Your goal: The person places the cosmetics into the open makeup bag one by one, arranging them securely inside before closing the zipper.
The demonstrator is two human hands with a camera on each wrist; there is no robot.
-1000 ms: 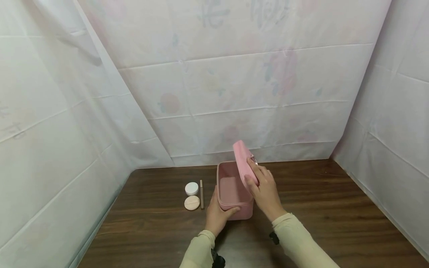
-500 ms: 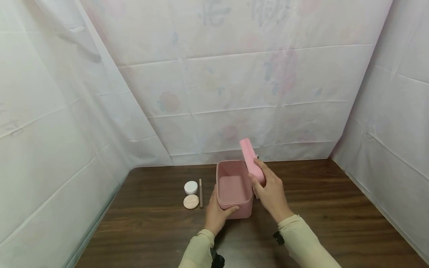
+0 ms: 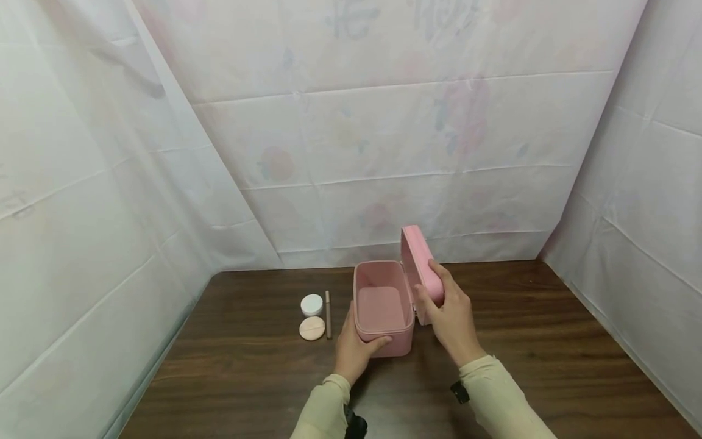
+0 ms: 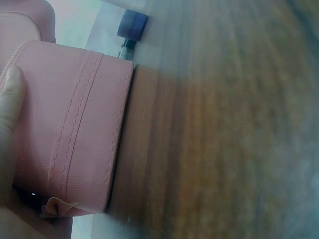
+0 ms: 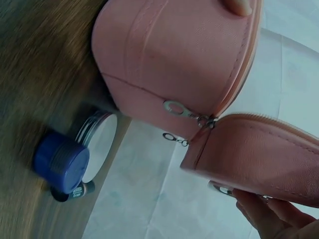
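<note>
A pink zip case [image 3: 382, 308] stands open on the brown table [image 3: 548, 341]. My right hand [image 3: 441, 302] grips the near edge of its raised lid [image 3: 415, 259], which leans to the right of the case. My left hand [image 3: 358, 349] holds the case's near left corner, thumb on the front wall. The left wrist view shows the case wall [image 4: 70, 129] under my thumb [image 4: 10, 99]. In the right wrist view the case [image 5: 169, 55], its zip pulls [image 5: 179, 109] and the lid [image 5: 264, 154] fill the frame. The inside looks empty.
Left of the case lie a white jar [image 3: 311, 304], a beige puff [image 3: 311, 328] and a thin brown pencil [image 3: 328, 306]. A blue-capped bottle [image 5: 62, 162] and a round white jar [image 5: 99, 144] lie beyond the case. White sheets wall the table on three sides.
My right hand has swung the lid up and over to the right, from above the opening to beside it. The left hand has kept its hold on the case.
</note>
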